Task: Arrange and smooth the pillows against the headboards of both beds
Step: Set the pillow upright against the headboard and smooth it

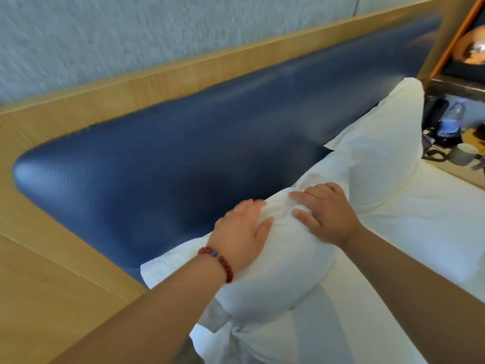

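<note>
Wall: a pale textured wall (105, 35) is running across the top of the view.
Wood panel: a light wood panel (52, 271) is framing the headboard along the top and filling the left side.
Headboard: a padded blue headboard (183, 153) is stretching from the left towards the far right, with a rounded left corner.
Bed: a white sheet (425, 232) is covering the mattress on the right.
Bedside table: a dark table (456, 88) is sitting at the far right edge, carrying a plastic bottle (452, 119) and a pale cup (463, 153), both blurred.
Near pillow: a white pillow (275, 279) is standing on its long edge against the headboard's lower edge, with its left corner touching the blue padding.
Far pillow: a second white pillow (380, 153) is leaning on the headboard just to the right, touching the near one.
Open room: most of the headboard's face is showing bare above and left of the pillows.
Left hand: the left hand (244, 229), with a red bead bracelet (217, 261) on its wrist, is pressing its palm on the near pillow, thumb spread and fingers draping over the crest, their tips blurred.
Right hand: the right hand (325, 214) is lying flat on the same pillow's top, fingers nearly straight and slightly apart, gripping nothing.
</note>
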### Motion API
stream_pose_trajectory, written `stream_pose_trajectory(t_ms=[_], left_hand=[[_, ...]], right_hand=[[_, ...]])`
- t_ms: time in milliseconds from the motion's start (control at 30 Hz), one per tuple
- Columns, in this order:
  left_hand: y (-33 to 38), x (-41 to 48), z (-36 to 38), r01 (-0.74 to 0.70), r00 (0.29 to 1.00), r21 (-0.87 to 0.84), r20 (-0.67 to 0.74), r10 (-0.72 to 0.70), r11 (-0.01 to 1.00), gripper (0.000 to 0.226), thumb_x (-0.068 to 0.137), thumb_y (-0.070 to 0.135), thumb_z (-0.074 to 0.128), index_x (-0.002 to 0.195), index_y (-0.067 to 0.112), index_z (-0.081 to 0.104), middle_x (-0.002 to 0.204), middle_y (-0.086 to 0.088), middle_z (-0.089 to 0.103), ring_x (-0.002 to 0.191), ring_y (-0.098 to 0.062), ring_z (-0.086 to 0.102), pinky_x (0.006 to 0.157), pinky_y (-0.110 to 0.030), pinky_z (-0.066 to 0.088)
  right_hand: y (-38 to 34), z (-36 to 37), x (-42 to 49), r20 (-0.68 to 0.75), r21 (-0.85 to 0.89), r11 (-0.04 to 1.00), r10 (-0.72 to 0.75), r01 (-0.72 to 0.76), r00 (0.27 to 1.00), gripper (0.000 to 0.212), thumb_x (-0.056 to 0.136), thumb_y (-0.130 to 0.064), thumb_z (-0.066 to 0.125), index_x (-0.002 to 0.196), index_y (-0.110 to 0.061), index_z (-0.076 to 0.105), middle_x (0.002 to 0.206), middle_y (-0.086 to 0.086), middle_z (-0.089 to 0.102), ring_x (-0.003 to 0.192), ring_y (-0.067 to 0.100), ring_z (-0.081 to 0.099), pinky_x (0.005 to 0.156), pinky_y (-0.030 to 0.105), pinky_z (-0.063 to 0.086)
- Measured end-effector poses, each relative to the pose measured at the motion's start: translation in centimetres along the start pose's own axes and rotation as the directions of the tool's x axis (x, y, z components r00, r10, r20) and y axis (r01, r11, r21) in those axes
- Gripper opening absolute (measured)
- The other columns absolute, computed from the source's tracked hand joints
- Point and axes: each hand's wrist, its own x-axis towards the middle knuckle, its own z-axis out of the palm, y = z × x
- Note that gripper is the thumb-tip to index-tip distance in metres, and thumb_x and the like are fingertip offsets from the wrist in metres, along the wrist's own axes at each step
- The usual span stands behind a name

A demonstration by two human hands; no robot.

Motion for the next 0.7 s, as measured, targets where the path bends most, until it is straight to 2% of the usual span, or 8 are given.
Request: stream_pose_trajectory(t_ms=[100,167,267,400,467,567,633,700], left_hand=[[0.4,4.0,-2.1,0.201,0.971,-0.161,0.160,-0.176,0.966,0.057,0.094,0.052,0.050,0.143,0.024,0.041,0.137,0.003,0.053,0.121,-0.019,0.053,0.100,-0.033,0.044],[0.5,5.5,-2.4,0.229,0.950,-0.196,0.257,-0.175,0.954,0.033,0.091,0.046,0.060,0.114,0.022,0.064,0.108,0.005,0.065,0.098,-0.013,0.061,0.084,-0.025,0.049],[-0.2,5.1,-1.6,0.238,0.966,-0.479,0.204,-0.156,0.845,0.012,0.090,0.032,0.066,0.091,0.021,0.073,0.083,0.010,0.069,0.076,-0.007,0.062,0.056,-0.010,0.045],[-1.1,3.5,-0.6,0.219,0.975,-0.622,0.102,-0.200,0.752,0.014,0.094,0.032,0.060,0.084,0.024,0.066,0.073,0.011,0.065,0.064,-0.006,0.057,0.060,-0.020,0.043],[-1.3,3.0,-1.1,0.215,0.973,-0.645,0.079,-0.216,0.733,0.017,0.094,0.033,0.059,0.081,0.023,0.065,0.068,0.010,0.062,0.060,-0.006,0.054,0.058,-0.021,0.043],[-1.4,2.7,-2.7,0.189,0.970,-0.698,0.026,-0.240,0.691,0.023,0.095,0.035,0.058,0.082,0.017,0.065,0.066,0.007,0.057,0.056,-0.007,0.049,0.049,-0.018,0.043],[-1.3,2.6,-3.8,0.158,0.967,-0.723,-0.023,-0.252,0.673,0.025,0.095,0.034,0.058,0.082,0.013,0.063,0.060,0.007,0.049,0.045,-0.004,0.039,0.040,-0.015,0.036],[-1.3,2.6,-4.6,0.150,0.963,-0.724,-0.047,-0.265,0.673,0.025,0.095,0.033,0.057,0.083,0.012,0.062,0.057,0.007,0.044,0.036,-0.002,0.032,0.036,-0.014,0.030]], right_hand=[[0.3,-0.4,-1.5,-0.020,0.018,0.999,0.047,-0.047,0.999,0.063,0.098,-0.057,0.021,0.125,-0.021,0.064,0.092,-0.004,0.066,0.087,0.023,0.059,0.090,0.034,0.031],[0.0,-0.9,-1.9,-0.054,0.036,0.997,0.069,-0.067,0.996,0.054,0.098,-0.049,0.025,0.128,-0.021,0.060,0.091,-0.005,0.065,0.087,0.023,0.058,0.089,0.033,0.030],[-0.2,-2.2,-1.7,-0.058,0.121,0.984,0.140,-0.132,0.988,0.049,0.098,-0.041,0.029,0.137,-0.022,0.053,0.089,-0.007,0.064,0.084,0.019,0.058,0.090,0.035,0.036],[0.0,-4.0,0.9,0.077,0.214,0.972,0.076,-0.091,0.994,0.050,0.094,-0.022,0.050,0.144,-0.029,0.046,0.093,-0.006,0.060,0.073,0.016,0.057,0.074,0.026,0.045],[0.1,-5.0,3.2,0.182,0.164,0.982,0.067,-0.098,0.981,0.042,0.092,-0.021,0.061,0.133,-0.031,0.058,0.107,-0.003,0.054,0.077,0.018,0.057,0.077,0.030,0.048],[0.1,-6.6,5.5,0.165,0.123,0.988,0.068,-0.089,0.984,0.002,0.088,-0.029,0.071,0.087,-0.031,0.072,0.110,0.000,0.054,0.092,0.021,0.055,0.086,0.043,0.049],[0.6,-7.1,6.6,0.095,0.081,0.996,0.020,-0.028,0.995,0.009,0.087,-0.031,0.073,0.082,-0.024,0.075,0.120,0.000,0.056,0.114,0.022,0.049,0.100,0.046,0.041],[0.8,-7.6,7.6,0.128,0.061,0.998,-0.003,-0.005,0.992,0.016,0.091,-0.032,0.067,0.086,-0.018,0.073,0.120,0.000,0.061,0.126,0.021,0.047,0.115,0.044,0.025]])
